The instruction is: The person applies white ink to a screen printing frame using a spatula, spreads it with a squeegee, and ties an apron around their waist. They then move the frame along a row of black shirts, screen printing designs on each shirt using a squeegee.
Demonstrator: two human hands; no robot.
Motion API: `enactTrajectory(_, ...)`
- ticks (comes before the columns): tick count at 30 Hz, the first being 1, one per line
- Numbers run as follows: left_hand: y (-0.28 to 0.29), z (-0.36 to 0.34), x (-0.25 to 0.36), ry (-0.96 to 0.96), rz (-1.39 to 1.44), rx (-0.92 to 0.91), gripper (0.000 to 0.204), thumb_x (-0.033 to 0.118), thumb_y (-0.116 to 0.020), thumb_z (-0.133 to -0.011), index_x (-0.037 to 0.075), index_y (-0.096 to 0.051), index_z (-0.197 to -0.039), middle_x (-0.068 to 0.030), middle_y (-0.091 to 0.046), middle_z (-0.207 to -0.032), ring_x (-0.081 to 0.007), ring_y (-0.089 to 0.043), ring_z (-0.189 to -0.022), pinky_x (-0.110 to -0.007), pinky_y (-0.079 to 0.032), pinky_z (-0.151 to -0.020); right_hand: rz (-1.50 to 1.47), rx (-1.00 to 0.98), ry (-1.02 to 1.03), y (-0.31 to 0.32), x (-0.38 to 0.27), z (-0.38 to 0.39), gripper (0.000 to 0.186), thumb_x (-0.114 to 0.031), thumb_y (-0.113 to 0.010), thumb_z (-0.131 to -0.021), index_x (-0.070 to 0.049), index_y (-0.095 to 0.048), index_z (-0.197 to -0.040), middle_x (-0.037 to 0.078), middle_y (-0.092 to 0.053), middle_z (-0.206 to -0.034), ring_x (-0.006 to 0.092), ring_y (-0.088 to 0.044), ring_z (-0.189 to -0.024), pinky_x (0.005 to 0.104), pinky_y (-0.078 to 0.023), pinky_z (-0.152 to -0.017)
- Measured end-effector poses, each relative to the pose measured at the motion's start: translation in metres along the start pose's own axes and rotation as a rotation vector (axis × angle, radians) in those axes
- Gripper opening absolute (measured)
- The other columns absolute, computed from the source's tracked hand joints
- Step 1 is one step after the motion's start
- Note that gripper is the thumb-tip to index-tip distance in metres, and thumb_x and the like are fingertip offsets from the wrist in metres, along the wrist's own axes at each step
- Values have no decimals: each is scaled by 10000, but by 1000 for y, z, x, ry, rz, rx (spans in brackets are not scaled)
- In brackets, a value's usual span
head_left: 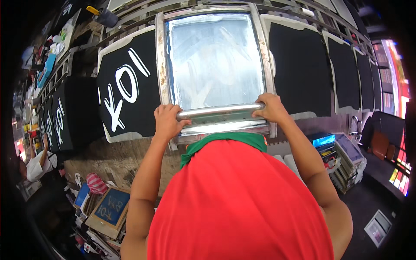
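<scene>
Both my hands grip a metal squeegee (221, 109) lying across the lower part of a screen frame (214, 56). My left hand (170, 119) is closed on its left end, my right hand (267, 108) on its right end. Pale ink coats the screen, with faint shapes showing through. A bright band of ink lies below the squeegee. Left of the frame is a black fabric panel (112, 63) with bold white printed lettering; right of it is an unmarked black panel (299, 69).
More black panels (344, 78) line the bench in both directions. At far left a person in a white top (37, 167) stands by printed panels. Stacked screens (106, 210) lie low at left, more (346, 151) at right. A pot (106, 17) with a yellow-handled tool sits at upper left.
</scene>
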State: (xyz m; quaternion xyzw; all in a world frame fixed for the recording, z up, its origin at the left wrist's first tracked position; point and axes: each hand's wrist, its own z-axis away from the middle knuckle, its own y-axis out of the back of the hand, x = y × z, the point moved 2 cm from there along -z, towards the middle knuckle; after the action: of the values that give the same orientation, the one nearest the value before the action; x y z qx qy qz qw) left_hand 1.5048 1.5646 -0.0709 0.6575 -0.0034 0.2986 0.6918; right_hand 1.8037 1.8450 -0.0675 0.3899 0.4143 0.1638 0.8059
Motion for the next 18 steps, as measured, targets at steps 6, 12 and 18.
enactTrajectory(6,-9,4,12,-23,-187,32,581,633,-736,-794,88,-714,-995,-87,-700,-979,-317,-554,-1044,-510,-338,-961,119,23,-8,-19,-1,1,555,-461,-848,-755,-6,-732,-1050,193,-726,-1073,384,-627,-1143,508,-410,-1014)
enactTrajectory(12,-13,-23,8,64,-186,-223,656,653,-583,-926,13,-705,-997,-158,-715,-965,-343,-568,-1057,-528,-327,-945,290,-250,-59,-17,2,-23,734,-693,-639,-857,10,-709,-1060,212,-720,-1149,395,-639,-1139,552,-349,-1008)
enactTrajectory(18,24,-121,-18,26,-255,-134,656,633,-562,-951,5,-703,-1077,-215,-697,-1042,-362,-584,-1126,-578,-319,-1040,318,-145,-32,48,-1,-116,737,-728,-623,-854,-45,-721,-1114,205,-720,-1160,380,-653,-1124,551,-368,-983)
